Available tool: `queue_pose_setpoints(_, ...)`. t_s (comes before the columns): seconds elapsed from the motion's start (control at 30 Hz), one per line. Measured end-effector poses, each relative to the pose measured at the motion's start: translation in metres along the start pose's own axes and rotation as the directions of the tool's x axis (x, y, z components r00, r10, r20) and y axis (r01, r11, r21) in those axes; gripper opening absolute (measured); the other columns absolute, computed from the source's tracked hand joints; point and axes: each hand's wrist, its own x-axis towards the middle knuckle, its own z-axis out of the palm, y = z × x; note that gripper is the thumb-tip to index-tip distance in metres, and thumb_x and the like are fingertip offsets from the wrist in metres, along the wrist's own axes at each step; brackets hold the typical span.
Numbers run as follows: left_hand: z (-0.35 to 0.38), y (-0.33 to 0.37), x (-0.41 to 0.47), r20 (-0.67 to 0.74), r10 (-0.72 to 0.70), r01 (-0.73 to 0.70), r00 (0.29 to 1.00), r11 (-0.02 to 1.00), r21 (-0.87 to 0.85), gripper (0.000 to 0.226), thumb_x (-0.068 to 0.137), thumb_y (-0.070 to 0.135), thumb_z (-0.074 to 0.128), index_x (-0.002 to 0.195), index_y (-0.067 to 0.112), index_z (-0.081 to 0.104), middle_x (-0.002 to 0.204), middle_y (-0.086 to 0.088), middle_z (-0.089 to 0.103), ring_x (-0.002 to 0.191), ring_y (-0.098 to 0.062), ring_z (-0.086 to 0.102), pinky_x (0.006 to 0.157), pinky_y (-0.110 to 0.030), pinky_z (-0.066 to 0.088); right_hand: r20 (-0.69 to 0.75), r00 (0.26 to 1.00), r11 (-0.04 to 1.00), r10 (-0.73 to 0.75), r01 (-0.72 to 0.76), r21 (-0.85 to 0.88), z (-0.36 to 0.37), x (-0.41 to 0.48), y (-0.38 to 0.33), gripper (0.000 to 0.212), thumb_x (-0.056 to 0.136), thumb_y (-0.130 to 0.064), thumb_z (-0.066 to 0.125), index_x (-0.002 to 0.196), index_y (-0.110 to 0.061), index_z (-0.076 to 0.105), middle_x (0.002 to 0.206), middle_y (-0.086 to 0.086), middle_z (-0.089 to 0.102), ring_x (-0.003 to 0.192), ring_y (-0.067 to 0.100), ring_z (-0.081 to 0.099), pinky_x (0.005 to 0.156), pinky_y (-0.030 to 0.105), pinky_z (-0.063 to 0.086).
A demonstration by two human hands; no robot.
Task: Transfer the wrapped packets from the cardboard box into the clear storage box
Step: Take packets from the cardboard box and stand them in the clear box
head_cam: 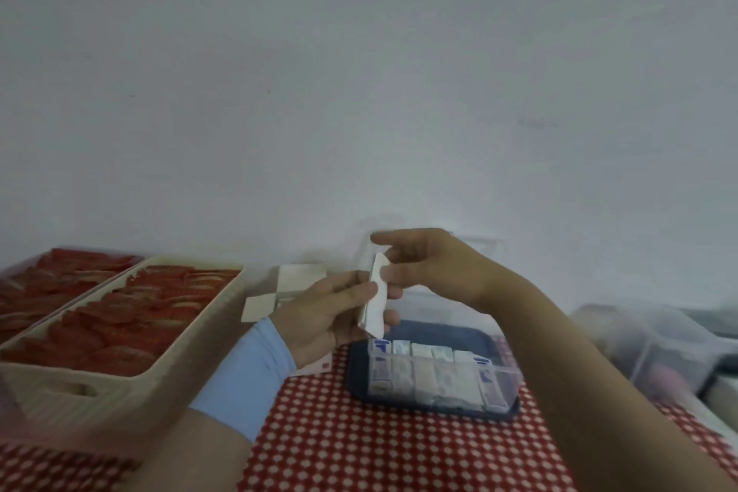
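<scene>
Left hand (324, 319): grips packet (375, 302) | right hand (435, 268): pinches packet top | clear box (504, 379): packets in a row, on blue tray (431, 330) | cardboard box (299, 278): behind left hand

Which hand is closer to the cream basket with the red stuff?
Left. The left hand is just right of the cream basket; the right hand is farther right, beyond the white packet.
</scene>
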Motion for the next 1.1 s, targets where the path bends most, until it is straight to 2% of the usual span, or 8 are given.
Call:
queue_pose_setpoints(0.1,0.022,0.004,0.01,0.047,-0.052,0.051,0.998,0.998,0.038,0.046,0.084,0.02,0.059,0.124,-0.001,0.055,0.108,-0.011,0.074,0.085,-0.024,0.074,0.069,-0.033,0.062,0.048,0.998,0.999,0.031,-0.03,-0.032,-0.025,-0.013,0.001,0.015,0.092,-0.007,0.068,0.104,-0.009,0.076,0.085,-0.001,0.075,0.087,0.016,0.07,0.097,0.042,0.056)
queue_pose_setpoints(0.23,0.045,0.002,0.028,0.032,-0.105,0.096,0.994,0.974,0.207,0.027,0.096,0.015,0.058,0.12,0.002,0.059,0.116,-0.013,0.072,0.106,-0.027,0.07,0.091,-0.045,0.057,0.002,0.996,0.979,0.092,-0.09,-0.184,-0.051,-0.026,0.007,0.01,0.092,-0.011,0.067,0.095,-0.013,0.076,0.084,0.003,0.076,0.078,0.012,0.069,0.078,0.034,0.054)
queue_pose_setpoints(0.33,0.061,0.0,0.044,-0.133,0.066,0.03,0.989,0.788,0.615,0.003,0.089,0.014,0.07,0.09,0.012,0.069,0.089,-0.007,0.073,0.083,-0.02,0.069,0.087,-0.041,0.059,-0.054,0.992,0.935,0.116,-0.128,-0.331,-0.064,-0.031,0.013,0.009,0.091,-0.014,0.068,0.092,-0.019,0.076,0.084,-0.001,0.076,0.073,0.009,0.069,0.072,0.032,0.053)
queue_pose_setpoints(0.47,0.079,-0.009,0.059,-0.128,0.147,0.022,0.981,0.571,0.821,0.005,0.084,0.017,0.072,0.086,0.019,0.068,0.078,0.001,0.073,0.063,-0.016,0.071,0.071,-0.031,0.061,-0.09,0.983,0.883,0.158,-0.182,-0.433,-0.07,-0.033,0.03,0.007,0.093,-0.014,0.067,0.092,-0.018,0.073,0.084,-0.002,0.073,0.074,0.012,0.073,0.062,0.021,0.047)
queue_pose_setpoints(0.67,0.078,-0.027,0.073,-0.069,-0.005,0.068,0.998,0.281,0.957,0.018,0.094,0.035,0.059,0.101,0.023,0.069,0.101,0.003,0.073,0.091,-0.018,0.068,0.088,-0.033,0.053,-0.115,0.946,0.772,0.303,-0.314,-0.553,-0.073,-0.026,0.059,0.013,0.095,-0.009,0.059,0.099,-0.007,0.071,0.091,0.008,0.075,0.062,0.014,0.072,0.053,0.021,0.046)
queue_pose_setpoints(0.77,0.073,-0.032,0.071,-0.05,-0.126,0.068,0.991,0.143,0.987,0.031,0.099,0.033,0.047,0.116,0.019,0.068,0.116,0.0,0.067,0.106,-0.022,0.061,0.09,-0.031,0.046,-0.07,0.918,0.676,0.391,-0.337,-0.656,-0.064,-0.02,0.069,0.016,0.094,-0.006,0.058,0.104,-0.002,0.071,0.098,0.011,0.075,0.073,0.018,0.075,0.067,0.029,0.056)
queue_pose_setpoints(0.9,0.067,-0.046,0.073,-0.064,-0.253,0.097,0.965,0.119,0.988,0.033,0.09,0.038,0.049,0.088,0.01,0.066,0.095,-0.008,0.065,0.087,-0.025,0.057,0.084,-0.037,0.044,-0.014,0.888,0.598,0.459,-0.32,-0.735,-0.048,-0.01,0.08,0.023,0.093,-0.007,0.065,0.115,-0.001,0.068,0.082,0.003,0.069,0.058,0.012,0.065,0.057,0.024,0.052)
queue_pose_setpoints(1.1,0.055,-0.059,0.077,-0.055,-0.285,0.1,0.957,0.147,0.984,0.031,0.079,0.047,0.042,0.066,0.02,0.046,0.071,-0.006,0.05,0.069,-0.02,0.044,0.071,-0.038,0.042,0.003,0.857,0.558,0.516,-0.333,-0.76,-0.031,0.001,0.098,0.023,0.093,-0.014,0.066,0.114,-0.004,0.068,0.098,0.009,0.071,0.076,0.019,0.068,0.076,0.03,0.058)
